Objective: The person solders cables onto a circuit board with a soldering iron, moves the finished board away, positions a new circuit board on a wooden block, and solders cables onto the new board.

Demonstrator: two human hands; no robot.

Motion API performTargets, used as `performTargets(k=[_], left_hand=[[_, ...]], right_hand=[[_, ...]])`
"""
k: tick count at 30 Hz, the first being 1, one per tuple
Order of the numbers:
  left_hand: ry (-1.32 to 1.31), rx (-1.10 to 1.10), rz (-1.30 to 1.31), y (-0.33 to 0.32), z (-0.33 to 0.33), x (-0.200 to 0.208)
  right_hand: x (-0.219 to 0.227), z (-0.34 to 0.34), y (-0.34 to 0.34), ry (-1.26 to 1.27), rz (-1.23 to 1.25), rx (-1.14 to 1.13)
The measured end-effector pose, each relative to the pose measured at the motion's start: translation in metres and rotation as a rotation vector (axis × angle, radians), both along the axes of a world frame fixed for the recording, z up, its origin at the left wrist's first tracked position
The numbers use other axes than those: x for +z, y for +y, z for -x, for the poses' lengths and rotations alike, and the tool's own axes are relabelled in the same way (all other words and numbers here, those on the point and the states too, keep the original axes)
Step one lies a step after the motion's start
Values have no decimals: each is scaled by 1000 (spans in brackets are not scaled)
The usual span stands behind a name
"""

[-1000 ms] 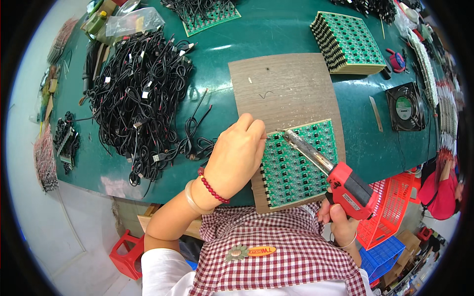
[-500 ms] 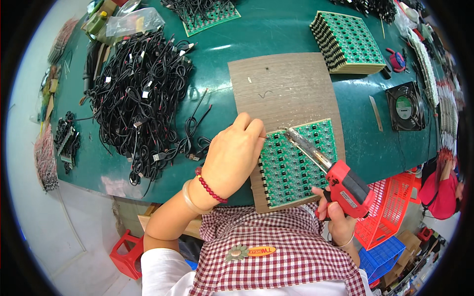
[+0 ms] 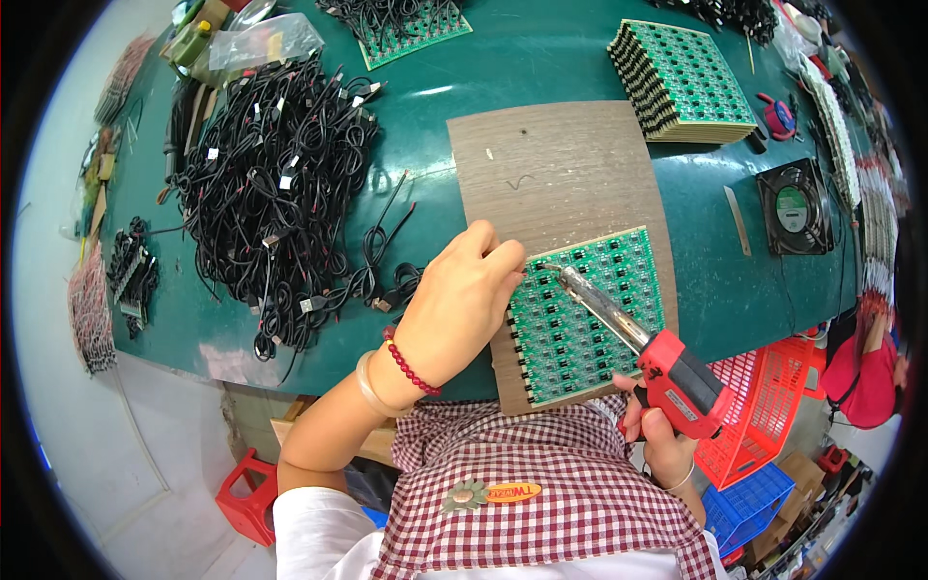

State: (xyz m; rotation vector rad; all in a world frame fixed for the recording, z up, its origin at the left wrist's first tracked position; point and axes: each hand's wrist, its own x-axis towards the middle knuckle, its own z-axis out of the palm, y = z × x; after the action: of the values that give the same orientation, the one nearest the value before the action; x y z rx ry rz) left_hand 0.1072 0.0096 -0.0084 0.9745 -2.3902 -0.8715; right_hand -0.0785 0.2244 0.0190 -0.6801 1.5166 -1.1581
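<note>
My right hand (image 3: 659,437) grips the handle of a red and black soldering gun (image 3: 684,385). Its metal tip meets the upper left part of a green circuit board panel (image 3: 590,324). Rows of small black parts cover that panel, which lies on a brown wooden board (image 3: 556,169). At the panel's upper left corner my left hand (image 3: 462,300) is closed in a pinch, close to the tip. Whatever the pinch holds is hidden by the fingers.
Black cables (image 3: 275,208) are heaped on the green table (image 3: 425,145) at left. A stack of circuit panels (image 3: 681,77) stands back right, near a black fan (image 3: 793,208) and a metal strip (image 3: 737,220). Red (image 3: 764,406) and blue crates (image 3: 746,506) sit below the table's right edge.
The soldering gun's tip has shifted slightly left and down on the panel, nearer to my left fingers. My left hand stays pinched at almost the same corner.
</note>
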Motion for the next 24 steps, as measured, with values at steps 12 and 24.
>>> performTargets(k=[12, 24], left_hand=[[32, 22, -18, -2, 4, -9], [42, 27, 15, -1, 5, -11]], right_hand=[[-4, -11, -2, 10, 88, 17], [-6, -10, 7, -3, -36, 2]])
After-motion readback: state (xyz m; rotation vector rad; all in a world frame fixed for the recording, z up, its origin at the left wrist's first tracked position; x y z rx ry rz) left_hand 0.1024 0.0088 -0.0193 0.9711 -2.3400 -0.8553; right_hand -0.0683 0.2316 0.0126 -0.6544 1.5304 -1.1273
